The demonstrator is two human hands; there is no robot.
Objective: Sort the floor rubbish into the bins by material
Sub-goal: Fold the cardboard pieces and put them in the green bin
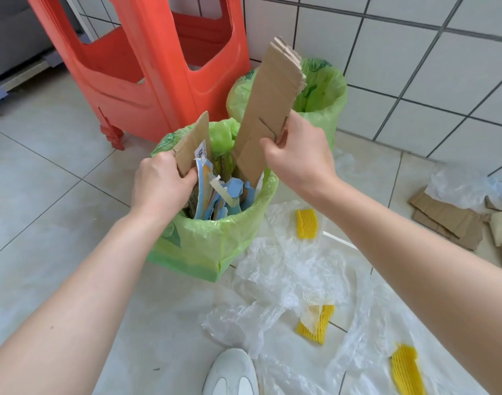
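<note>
Two bins lined with green bags stand on the tiled floor. The near bin [209, 246] holds torn blue and white card and brown cardboard. My left hand [161, 183] grips a short cardboard piece [194, 141] at the bin's left rim. My right hand [298, 152] holds a long cardboard strip [268, 109] upright, its lower end inside the near bin. The far bin [326, 92] behind it shows only its green liner. Clear plastic film [284, 280] and three yellow foam nets [307, 223] lie on the floor to the right.
A red plastic stool [158, 67] stands behind the bins on the left. A tiled wall [415, 52] rises at the right. More cardboard scraps [449, 218] and a clear bag [466, 183] lie by the wall. My white shoe [232, 372] is at the bottom.
</note>
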